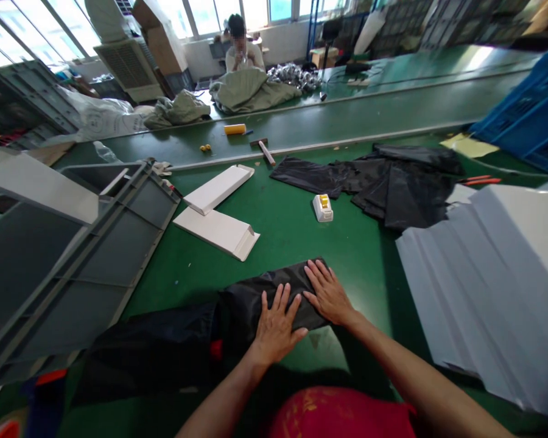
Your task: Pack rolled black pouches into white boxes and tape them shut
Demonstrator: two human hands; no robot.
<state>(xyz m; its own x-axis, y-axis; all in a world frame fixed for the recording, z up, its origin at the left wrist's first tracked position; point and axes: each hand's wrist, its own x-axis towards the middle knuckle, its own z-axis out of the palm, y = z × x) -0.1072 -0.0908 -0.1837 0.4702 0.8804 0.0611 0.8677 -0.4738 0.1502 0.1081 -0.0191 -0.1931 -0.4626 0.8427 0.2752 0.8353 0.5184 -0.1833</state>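
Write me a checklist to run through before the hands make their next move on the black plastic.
1. Left hand flat on the black plastic, fingers spread: ok.
2. Right hand resting at the plastic's right end: ok.
3. Plastic smooth all over: not ok; creases show to the left of the left hand.
4. Two white boxes apart from the plastic, green tabletop between: ok.
5. White-and-yellow block apart from both hands: ok, it stands beyond them.
6. Anything inside the plastic: cannot tell; it is opaque.
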